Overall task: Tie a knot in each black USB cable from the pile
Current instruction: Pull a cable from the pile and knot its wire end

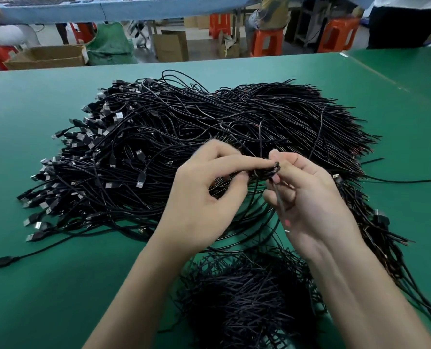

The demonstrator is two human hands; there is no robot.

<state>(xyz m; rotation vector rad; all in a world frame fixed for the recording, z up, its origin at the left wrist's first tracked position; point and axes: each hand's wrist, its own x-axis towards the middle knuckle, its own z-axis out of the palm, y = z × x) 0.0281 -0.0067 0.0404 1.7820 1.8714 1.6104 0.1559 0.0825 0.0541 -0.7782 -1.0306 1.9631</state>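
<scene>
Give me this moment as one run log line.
phase: tying knot | left hand: pinches cable | right hand: grips cable | pile: behind hands on table | second heap: below wrists

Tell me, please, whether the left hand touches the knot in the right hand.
Touching: head view shows the left hand with index fingertip on the knot that the right hand pinches.

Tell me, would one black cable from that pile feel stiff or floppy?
Probably floppy: the cable in the left hand and right hand curls tightly. Likely light, pinched by fingertips alone. May snag; the pile looks tangled.
</scene>
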